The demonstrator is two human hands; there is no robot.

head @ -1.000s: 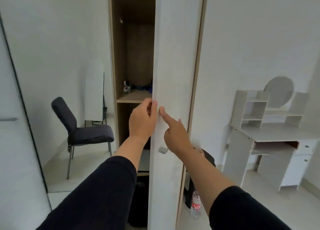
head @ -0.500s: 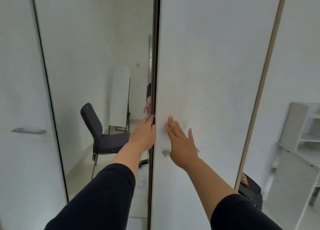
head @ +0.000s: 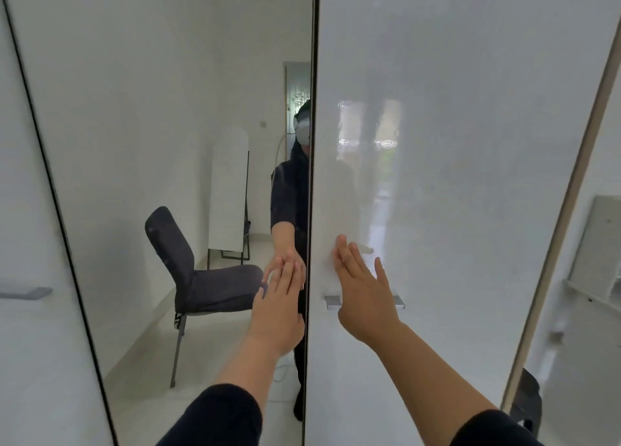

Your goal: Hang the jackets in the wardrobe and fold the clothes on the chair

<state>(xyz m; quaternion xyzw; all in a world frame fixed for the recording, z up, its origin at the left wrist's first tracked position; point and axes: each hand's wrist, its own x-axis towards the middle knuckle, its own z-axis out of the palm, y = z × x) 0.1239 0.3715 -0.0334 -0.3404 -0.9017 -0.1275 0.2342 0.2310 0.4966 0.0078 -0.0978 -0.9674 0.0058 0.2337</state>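
I see both palms flat, fingers straight and slightly spread: my right hand (head: 364, 297) on the white wardrobe door (head: 453, 210) above its handle (head: 331, 302), my left hand (head: 280, 306) on the mirrored door (head: 168, 126)

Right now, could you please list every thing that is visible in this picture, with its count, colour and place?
wardrobe door: one, glossy white, centre to right.
door handle: one, silver, on that door, partly behind the right hand.
mirror panel: one, left of the door, reflecting the room.
chair: one, dark grey, seen in the mirror, nothing on its seat.
second handle: one, silver, far left panel.
white shelf unit: one, far right edge.
dark object: one, black, bottom right, unclear.
left hand: flat on the mirror.
right hand: flat on the door.
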